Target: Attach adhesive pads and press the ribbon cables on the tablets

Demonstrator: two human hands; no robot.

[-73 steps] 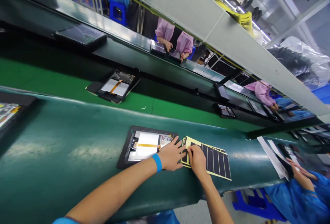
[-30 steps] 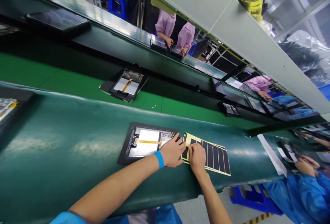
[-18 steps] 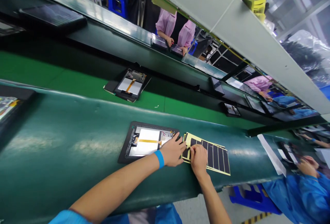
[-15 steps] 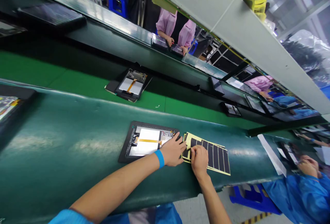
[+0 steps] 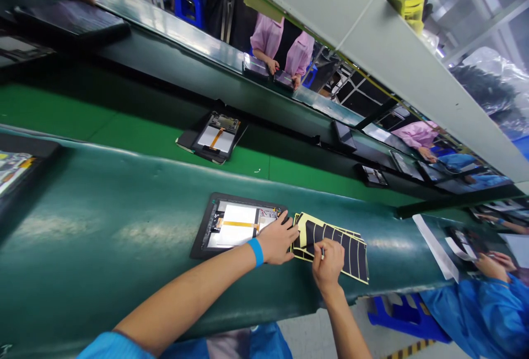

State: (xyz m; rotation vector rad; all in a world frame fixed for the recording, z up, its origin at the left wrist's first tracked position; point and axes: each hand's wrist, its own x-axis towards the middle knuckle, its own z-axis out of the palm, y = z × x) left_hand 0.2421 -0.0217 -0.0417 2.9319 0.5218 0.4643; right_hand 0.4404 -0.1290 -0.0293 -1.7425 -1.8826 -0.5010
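An opened tablet (image 5: 237,225) lies on the green bench, its white battery and orange ribbon cable exposed. Beside it on the right is a stack of yellow-backed sheets (image 5: 357,257) bearing rows of black adhesive strips. My left hand (image 5: 278,240), with a blue band at the wrist, rests flat with fingers spread across the tablet's right edge and the sheets' left edge. Over the sheets, the fingers of my right hand (image 5: 329,262) pinch the end of a black strip (image 5: 311,236), partly lifted from its yellow backing. The fingers hide part of the strip.
Another opened tablet (image 5: 217,135) lies on the green conveyor (image 5: 136,133) beyond the bench. At far left is part of another device (image 5: 25,166). A white strip (image 5: 433,246) lies to the right, near a co-worker's hands (image 5: 494,265). A sloping white shelf (image 5: 330,11) crosses above.
My right hand has moved right and slightly nearer me, raising the black strip. The conveyor tablet has shifted a little right. Another person's hand has appeared at the top left.
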